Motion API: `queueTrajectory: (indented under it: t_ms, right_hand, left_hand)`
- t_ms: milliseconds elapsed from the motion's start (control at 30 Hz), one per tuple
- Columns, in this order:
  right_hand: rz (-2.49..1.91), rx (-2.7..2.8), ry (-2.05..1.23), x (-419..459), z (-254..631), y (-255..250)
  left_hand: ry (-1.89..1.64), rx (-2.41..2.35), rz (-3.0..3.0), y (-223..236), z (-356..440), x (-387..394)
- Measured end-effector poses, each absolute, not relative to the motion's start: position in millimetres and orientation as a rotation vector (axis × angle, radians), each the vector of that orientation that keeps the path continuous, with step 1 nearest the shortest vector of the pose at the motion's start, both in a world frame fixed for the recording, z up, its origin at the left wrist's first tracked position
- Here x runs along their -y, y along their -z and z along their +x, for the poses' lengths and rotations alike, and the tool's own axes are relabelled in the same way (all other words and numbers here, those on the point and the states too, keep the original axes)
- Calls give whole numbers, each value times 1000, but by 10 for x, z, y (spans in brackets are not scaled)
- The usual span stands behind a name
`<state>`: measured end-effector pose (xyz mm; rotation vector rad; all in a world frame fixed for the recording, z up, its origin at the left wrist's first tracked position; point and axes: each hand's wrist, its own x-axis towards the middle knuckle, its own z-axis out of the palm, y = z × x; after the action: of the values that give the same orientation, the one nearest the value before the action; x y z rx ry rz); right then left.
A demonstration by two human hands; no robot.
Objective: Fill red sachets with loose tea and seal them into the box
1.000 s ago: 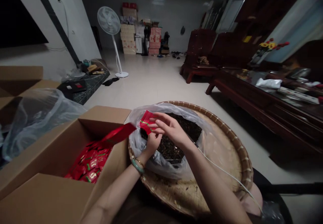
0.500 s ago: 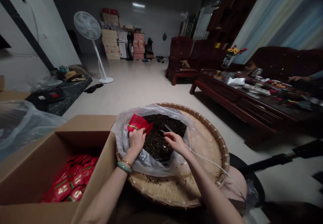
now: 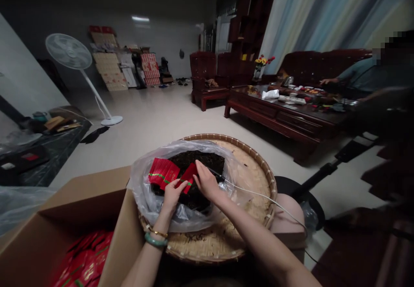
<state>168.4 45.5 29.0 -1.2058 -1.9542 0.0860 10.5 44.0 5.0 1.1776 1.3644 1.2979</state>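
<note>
My left hand [image 3: 172, 195] pinches a small red packet [image 3: 189, 176] with a green band by its lower edge. My right hand [image 3: 207, 183] has its fingers pressed together at the packet's upper right edge; what lies under the fingers is hidden. A fanned row of red packets [image 3: 163, 170] rests to the left, on dark loose leaves [image 3: 207, 158] that look like tea. The leaves fill an open clear plastic bag [image 3: 140, 192], which sits on a round woven bamboo tray [image 3: 223, 248]. A thin tool [image 3: 217, 174], partly hidden, lies beside my right hand.
At the left stands an open cardboard box [image 3: 121, 218] with many red packets [image 3: 86, 261] inside. A white cable [image 3: 258, 195] crosses the tray's right side. Beyond are a standing fan [image 3: 93, 88], a dark wooden table [image 3: 258, 106], a black stand [image 3: 318, 177] and a seated person [image 3: 359, 76].
My view has turned right. My left hand now holds a single packet apart from the fanned row, and my right hand has moved left onto it, away from the thin tool.
</note>
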Motion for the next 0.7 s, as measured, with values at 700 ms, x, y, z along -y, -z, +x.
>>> queueTrajectory:
  t_ms: [700]
  right_hand:
    - [-1078,1859,-263,-625,1842,-551]
  left_hand:
    - [-1377,-1366,1085,-63,101,-383]
